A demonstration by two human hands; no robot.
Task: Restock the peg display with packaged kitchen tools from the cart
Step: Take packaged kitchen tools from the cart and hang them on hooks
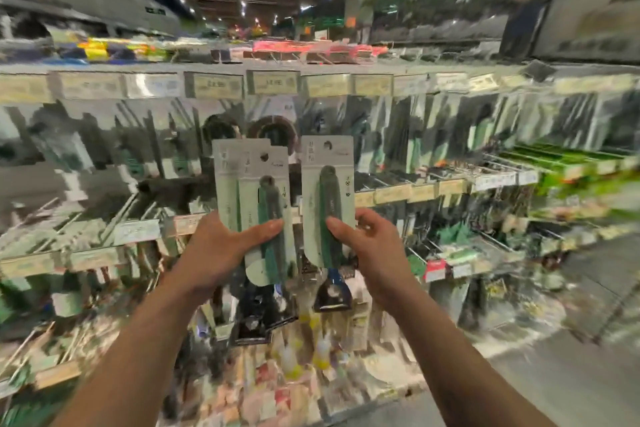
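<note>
I hold packaged kitchen tools up in front of the peg display (207, 135). My left hand (221, 250) grips a small stack of pale green cards (249, 184), each carrying a dark green-handled tool, with my thumb across the front. My right hand (367, 239) holds a single matching card (327, 184) by its lower half; the tool's dark head (332, 291) hangs below the card. Both packs are upright, side by side and slightly apart, with their hang holes at the top. The cart is not in view.
Rows of hanging packaged utensils fill the blurred pegs behind, under a strip of price labels (214, 85). Wire pegs (485, 166) stick out at the right. Lower pegs hold more packs (298, 357). The aisle floor (571, 357) runs along the right.
</note>
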